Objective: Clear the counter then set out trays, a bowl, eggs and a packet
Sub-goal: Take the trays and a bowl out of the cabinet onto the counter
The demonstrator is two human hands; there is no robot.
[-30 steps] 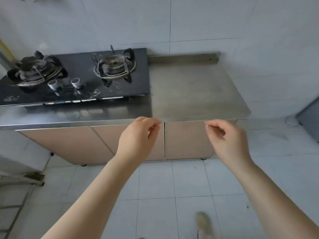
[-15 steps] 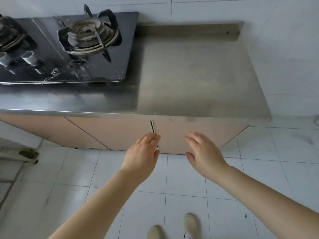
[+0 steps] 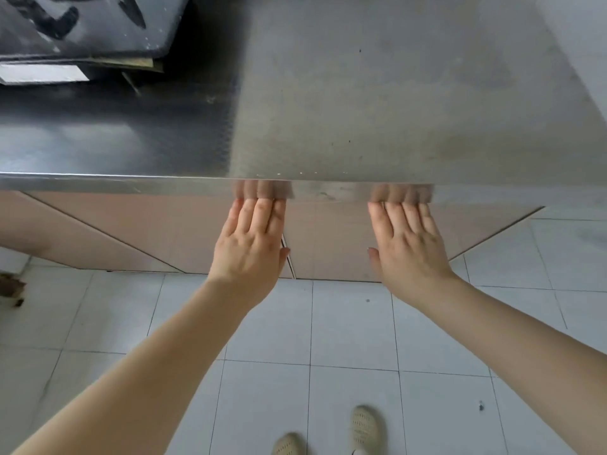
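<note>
A bare steel counter (image 3: 377, 103) fills the upper view. No tray, bowl, egg or packet is in sight. My left hand (image 3: 251, 247) lies flat against the left beige cabinet door (image 3: 157, 231), fingers reaching up under the counter's front lip. My right hand (image 3: 407, 247) lies flat against the right cabinet door (image 3: 328, 244), fingertips also at the lip. Both hands hold nothing; the fingertips are hidden under the edge, with their reflections on the steel lip.
A black gas hob (image 3: 82, 24) sits at the back left of the counter. A white tiled wall (image 3: 581, 37) borders the counter's right end. White floor tiles (image 3: 345, 323) lie below, with my shoes (image 3: 363, 428) near the bottom edge.
I have leaned closer, so the counter fills more of the view. Both hands rose from in front of the doors to lie flat against them, fingertips under the counter lip.
</note>
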